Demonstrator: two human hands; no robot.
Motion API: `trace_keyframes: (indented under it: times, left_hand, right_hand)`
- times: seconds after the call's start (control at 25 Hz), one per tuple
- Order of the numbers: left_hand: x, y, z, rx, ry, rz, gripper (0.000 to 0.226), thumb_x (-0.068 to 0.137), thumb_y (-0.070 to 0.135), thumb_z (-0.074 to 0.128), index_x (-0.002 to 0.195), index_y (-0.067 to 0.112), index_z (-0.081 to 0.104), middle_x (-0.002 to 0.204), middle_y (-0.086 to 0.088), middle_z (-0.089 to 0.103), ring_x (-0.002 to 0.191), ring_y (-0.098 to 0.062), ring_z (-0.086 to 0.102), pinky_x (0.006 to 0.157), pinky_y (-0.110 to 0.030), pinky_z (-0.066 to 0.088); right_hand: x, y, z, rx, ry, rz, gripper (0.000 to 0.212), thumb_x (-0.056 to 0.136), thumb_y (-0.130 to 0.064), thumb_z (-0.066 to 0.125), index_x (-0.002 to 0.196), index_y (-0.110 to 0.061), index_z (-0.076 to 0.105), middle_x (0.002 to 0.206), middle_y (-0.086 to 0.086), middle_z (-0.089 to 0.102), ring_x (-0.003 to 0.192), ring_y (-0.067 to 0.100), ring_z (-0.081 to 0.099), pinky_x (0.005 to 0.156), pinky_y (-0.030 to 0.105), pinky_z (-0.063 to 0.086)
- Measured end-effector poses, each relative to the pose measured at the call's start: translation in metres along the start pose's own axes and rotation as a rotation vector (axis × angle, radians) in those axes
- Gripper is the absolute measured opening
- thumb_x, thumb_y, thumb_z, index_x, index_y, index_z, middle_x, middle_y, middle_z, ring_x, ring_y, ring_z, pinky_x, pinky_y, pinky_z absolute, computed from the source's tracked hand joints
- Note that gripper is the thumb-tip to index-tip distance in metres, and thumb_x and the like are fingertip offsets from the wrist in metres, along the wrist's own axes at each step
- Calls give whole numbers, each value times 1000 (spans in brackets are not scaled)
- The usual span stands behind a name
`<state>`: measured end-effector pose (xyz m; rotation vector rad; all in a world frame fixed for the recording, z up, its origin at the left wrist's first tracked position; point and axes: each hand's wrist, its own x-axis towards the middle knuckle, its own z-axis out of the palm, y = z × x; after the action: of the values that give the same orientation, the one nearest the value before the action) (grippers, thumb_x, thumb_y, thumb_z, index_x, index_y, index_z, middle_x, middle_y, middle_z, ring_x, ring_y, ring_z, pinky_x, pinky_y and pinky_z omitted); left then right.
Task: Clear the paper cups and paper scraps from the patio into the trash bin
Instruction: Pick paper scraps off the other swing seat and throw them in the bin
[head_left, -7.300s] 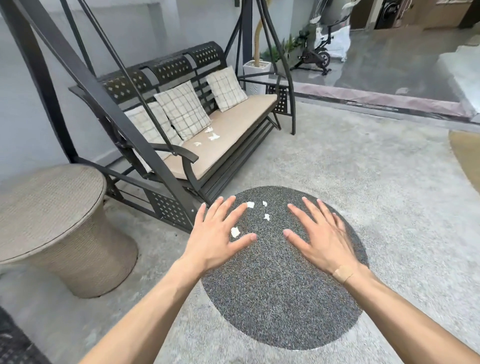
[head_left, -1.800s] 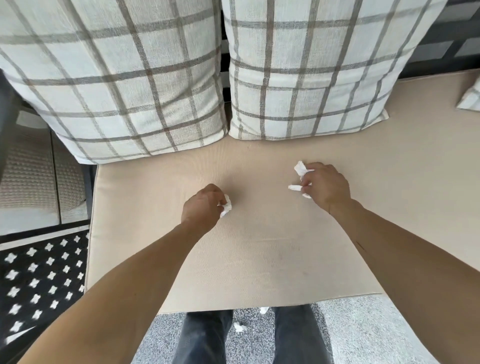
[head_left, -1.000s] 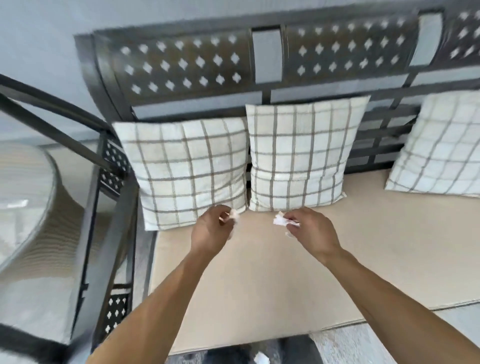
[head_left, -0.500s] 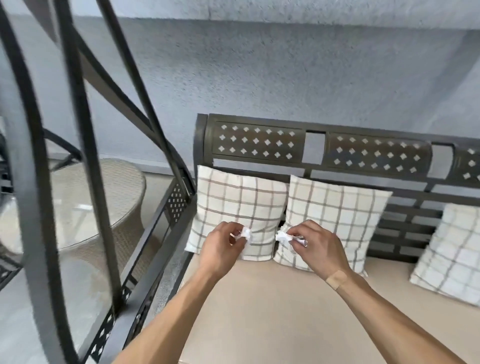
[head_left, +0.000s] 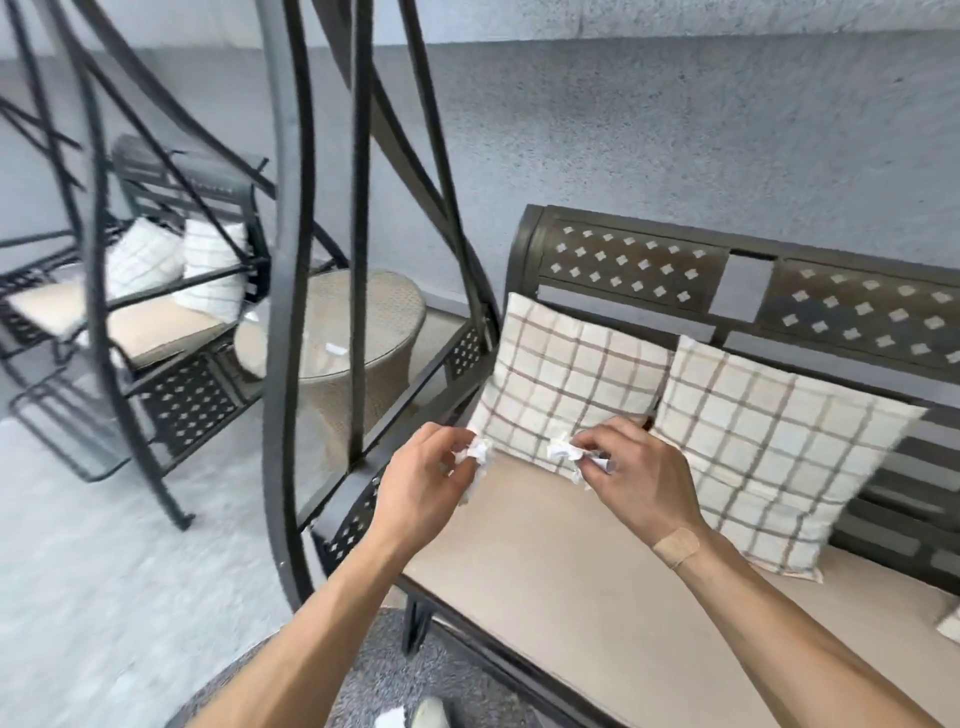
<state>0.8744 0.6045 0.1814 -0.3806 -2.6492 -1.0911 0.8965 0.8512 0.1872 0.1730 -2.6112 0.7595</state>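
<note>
1. Standing at swing bench (head_left: 649, 597): beige seat cushion showing bare where visible, two checked pillows (head_left: 571, 384) leaning against perforated metal backrest.
2. Noting round wicker table (head_left: 358, 332) left of bench, seen through swing frame bars; small white scrap (head_left: 335, 349) lying on its glass top. Second swing seat sitting well beyond it.
3. Holding both hands up over left end of cushion, close together but apart.
4. Left hand (head_left: 423, 488): fingers curling narrow, pinching crumpled paper scrap (head_left: 478, 451) at fingertips.
5. Right hand (head_left: 641, 480): fingers bunching tight around several scraps (head_left: 563, 451), white bits sticking out on either side of thumb and forefinger.
6. Spotting one more white piece (head_left: 390, 719) on dark gravel floor by shoe, bottom edge.
7. Judging step: collecting phase, bench apparently cleared, both hands loaded.
8. Trash bin and paper cups not showing anywhere here.
9. Judging next: either gathering table and floor pieces or carrying load to bin; calling for keeping pinch tight so light scraps are not slipping out.
</note>
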Motion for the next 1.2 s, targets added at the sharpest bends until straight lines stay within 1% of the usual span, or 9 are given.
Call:
trace_keyframes:
  times: [0.24, 0.4, 0.56, 0.72, 0.84, 0.88, 1.0, 1.08, 1.2]
  left_hand:
    - [-52, -30, -76, 76, 144, -126, 13, 86, 17, 67, 97, 23, 69, 92, 14, 59, 80, -1, 59, 73, -32, 54]
    - [-98, -62, -133, 64, 275, -225, 10, 85, 16, 68, 91, 24, 68, 91, 13, 62, 79, -4, 58, 71, -33, 54]
    - [-166, -109, -208, 122, 446, -355, 12, 82, 11, 70, 91, 19, 69, 89, 9, 63, 75, -5, 60, 69, -27, 51]
    - [-260, -155, -286, 203, 556, -475, 17, 82, 12, 70, 92, 25, 69, 91, 17, 61, 78, -1, 60, 66, -17, 48]
    - [-328, -187, -346, 260, 650, -553, 15, 82, 14, 72, 93, 24, 70, 93, 16, 63, 79, 0, 60, 66, -21, 51]
    - [-351, -198, -367, 274, 685, -575, 14, 82, 15, 72, 94, 24, 70, 94, 16, 63, 79, 0, 60, 67, -23, 52]
    - [-414, -224, -419, 307, 759, -624, 14, 82, 16, 72, 94, 24, 70, 93, 20, 61, 79, -1, 60, 65, -24, 52]
    - [-454, -238, -453, 327, 809, -649, 14, 82, 15, 72, 94, 23, 70, 93, 21, 61, 78, -3, 61, 65, -27, 54]
    - [-496, -256, -491, 340, 867, -704, 13, 83, 15, 71, 95, 20, 71, 95, 13, 64, 78, -3, 62, 67, -34, 56]
  right_hand:
    - [-4, -64, 42, 108, -55, -194, 19, 74, -21, 76, 88, -31, 68, 90, -15, 64, 75, 8, 64, 59, 24, 49]
    - [0, -128, 80, 153, -136, -309, 18, 75, -20, 74, 88, -31, 70, 89, -14, 65, 71, 12, 64, 58, 29, 51]
    - [-7, -225, 135, 239, -225, -474, 18, 75, -18, 71, 88, -31, 69, 90, -16, 64, 76, 9, 64, 60, 28, 52]
    - [-39, -339, 187, 291, -336, -649, 16, 76, -21, 73, 89, -30, 69, 90, -16, 64, 76, 8, 65, 61, 29, 52]
    - [-71, -429, 219, 334, -370, -783, 17, 74, -21, 78, 87, -29, 69, 86, -16, 63, 66, 2, 58, 56, 17, 43]
    - [-82, -461, 230, 351, -383, -816, 17, 74, -20, 78, 86, -28, 70, 85, -16, 64, 66, 1, 58, 55, 16, 41]
    - [-114, -547, 261, 390, -435, -880, 16, 74, -18, 78, 86, -26, 71, 85, -14, 65, 72, 5, 63, 57, 22, 47]
    - [-137, -599, 280, 417, -455, -938, 16, 74, -18, 78, 86, -26, 72, 85, -15, 65, 72, 1, 60, 57, 21, 45]
    - [-159, -659, 302, 476, -487, -1002, 15, 76, -19, 78, 89, -24, 72, 87, -15, 65, 72, 3, 62, 58, 24, 49]
